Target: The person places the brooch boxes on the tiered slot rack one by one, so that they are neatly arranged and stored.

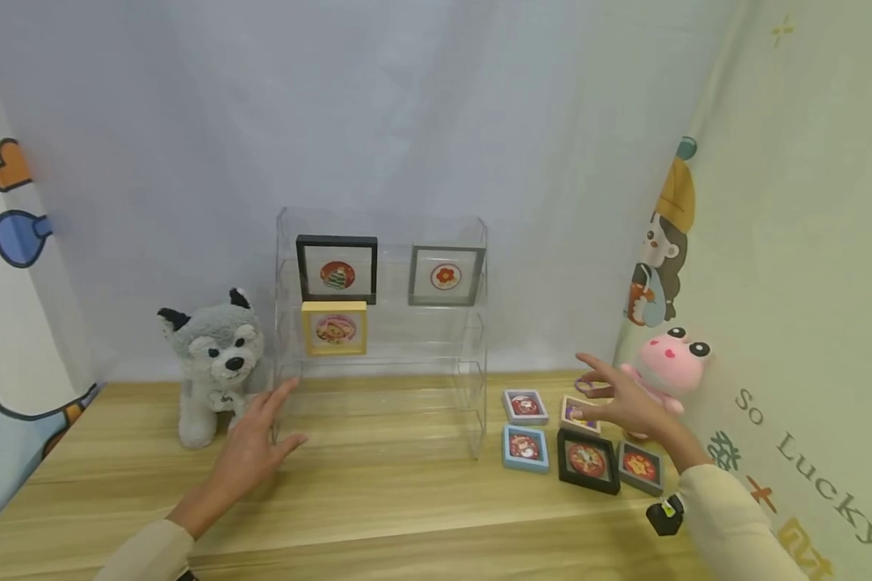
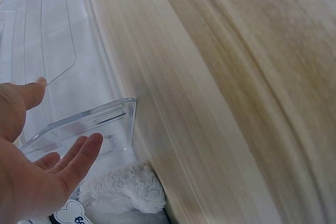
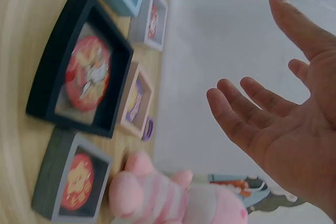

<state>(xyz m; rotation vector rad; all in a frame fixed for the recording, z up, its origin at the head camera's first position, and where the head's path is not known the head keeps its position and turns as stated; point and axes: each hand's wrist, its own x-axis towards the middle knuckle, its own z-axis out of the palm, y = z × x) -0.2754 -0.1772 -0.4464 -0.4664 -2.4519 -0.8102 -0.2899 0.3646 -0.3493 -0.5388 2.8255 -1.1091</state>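
Observation:
My left hand (image 1: 250,448) is at the left side of a clear acrylic tiered rack (image 1: 378,403), fingers extended and thumb spread apart. In the left wrist view nothing lies between its fingers and thumb. Over the group of small frames my right hand (image 1: 621,399) hovers with spread fingers and holds nothing. Below or near it is a beige frame (image 3: 137,100), beside a purple ring (image 3: 148,129). A black frame (image 1: 589,460), grey frame (image 1: 641,468), light blue frame (image 1: 526,449) and lavender frame (image 1: 525,407) lie around it. The rack carries a black frame (image 1: 337,270), a grey frame (image 1: 446,276) and a yellow frame (image 1: 334,328).
A grey husky plush (image 1: 218,363) sits left of the rack, close to my left hand. At the right stands a pink frog plush (image 1: 670,363). A small black object (image 1: 665,516) lies near my right sleeve. A pale curtain (image 1: 552,161) hangs behind the wooden table (image 1: 378,516).

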